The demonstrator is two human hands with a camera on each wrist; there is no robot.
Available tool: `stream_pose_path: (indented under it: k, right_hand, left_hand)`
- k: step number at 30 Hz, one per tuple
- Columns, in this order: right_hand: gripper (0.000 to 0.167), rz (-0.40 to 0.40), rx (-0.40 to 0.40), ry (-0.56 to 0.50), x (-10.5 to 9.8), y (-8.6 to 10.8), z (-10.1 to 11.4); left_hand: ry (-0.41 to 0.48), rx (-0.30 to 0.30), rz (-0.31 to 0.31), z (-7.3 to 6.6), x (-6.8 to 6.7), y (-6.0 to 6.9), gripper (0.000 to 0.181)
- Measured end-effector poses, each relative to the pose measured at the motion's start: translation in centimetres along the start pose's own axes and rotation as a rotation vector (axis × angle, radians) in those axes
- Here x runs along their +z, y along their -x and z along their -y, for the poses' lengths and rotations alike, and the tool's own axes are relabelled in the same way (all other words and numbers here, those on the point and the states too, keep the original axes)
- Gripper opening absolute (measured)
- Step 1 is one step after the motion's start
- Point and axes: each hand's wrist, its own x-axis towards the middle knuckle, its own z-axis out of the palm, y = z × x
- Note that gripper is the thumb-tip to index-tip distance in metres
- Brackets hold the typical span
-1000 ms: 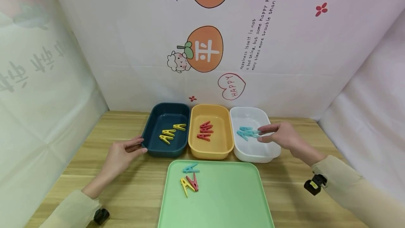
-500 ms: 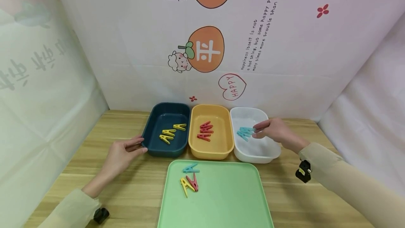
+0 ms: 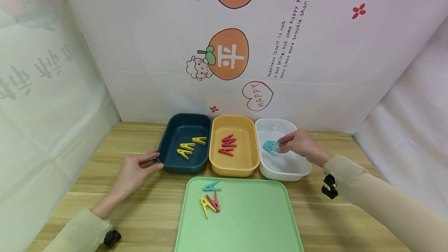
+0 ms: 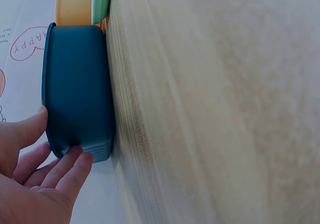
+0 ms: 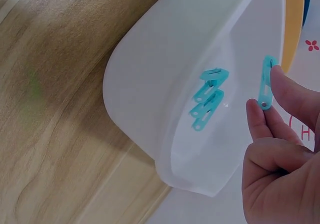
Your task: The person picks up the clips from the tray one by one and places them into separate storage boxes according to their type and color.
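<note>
In the head view my right hand (image 3: pixel 301 146) is over the white bin (image 3: pixel 295 170). Its thumb and fingertips pinch a light blue clothespin (image 5: pixel 267 84), held above other blue clothespins (image 5: pixel 209 100) that lie in the bin. My left hand (image 3: pixel 134 170) rests against the outer left side of the dark blue bin (image 3: pixel 183 169), with fairly straight fingers (image 4: pixel 72 171) on its wall and the thumb by its rim. Yellow clothespins (image 3: pixel 187 146) lie in the dark blue bin.
A yellow-orange bin (image 3: pixel 233 170) with red clothespins (image 3: pixel 228 144) stands between the other two. In front, a green tray (image 3: pixel 252 213) bears a blue clothespin (image 3: pixel 211 186), a yellow clothespin (image 3: pixel 205 206) and a red clothespin (image 3: pixel 213 201). A printed cloth (image 3: pixel 157 57) hangs behind.
My right hand has moved slightly left over the white bin, with a blue clothespin pinched in it. The left hand has stayed at the dark blue bin.
</note>
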Motion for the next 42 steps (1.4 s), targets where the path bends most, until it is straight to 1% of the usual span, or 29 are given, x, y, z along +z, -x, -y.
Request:
stream_pose_path:
  k: [5,8,12,16,19,21,27,30,34,39,42]
  right_hand:
    - [0.046,0.005,0.008,0.0,0.2,-0.1,-0.1]
    - [0.05,0.016,0.02,0.037,0.2,-0.2,-0.3]
    - [0.055,0.026,0.031,0.112,0.1,-0.3,-0.8]
    - [0.05,0.011,0.012,0.132,-0.1,0.1,-1.2]
    - [0.048,-0.009,-0.021,0.121,-0.2,1.1,-1.0]
    - [0.047,-0.027,-0.042,0.107,-0.3,2.0,-0.7]
    - [0.039,-0.08,-0.123,0.076,-0.2,5.5,-0.2]
    - [0.033,-0.093,-0.155,0.066,0.0,7.2,0.0]
    - [0.027,-0.105,-0.199,0.07,0.6,9.1,0.1]
    - [0.016,-0.108,-0.268,0.088,1.9,10.9,0.0]
    - [0.014,-0.099,-0.267,0.067,2.7,11.6,0.0]
  left_hand:
    - [-0.005,0.002,0.0,0.0,0.1,0.0,0.046]
    - [0.002,0.003,0.001,0.1,0.1,0.0,0.046]
    - [0.003,0.0,0.003,0.1,0.1,0.0,0.046]
    - [0.003,0.0,0.008,0.0,0.2,0.2,0.047]
    - [0.004,0.003,0.009,0.1,0.2,0.2,0.047]
    - [0.005,0.007,0.01,0.1,0.2,0.2,0.047]
    - [0.002,0.011,0.009,0.0,0.2,0.0,0.046]
    - [-0.001,0.013,0.008,0.0,0.1,-0.1,0.045]
    - [-0.001,0.014,0.006,0.0,0.0,-0.2,0.045]
    - [0.0,0.013,0.007,0.1,0.0,-0.2,0.046]
    - [0.003,0.011,0.008,0.2,0.0,-0.1,0.046]
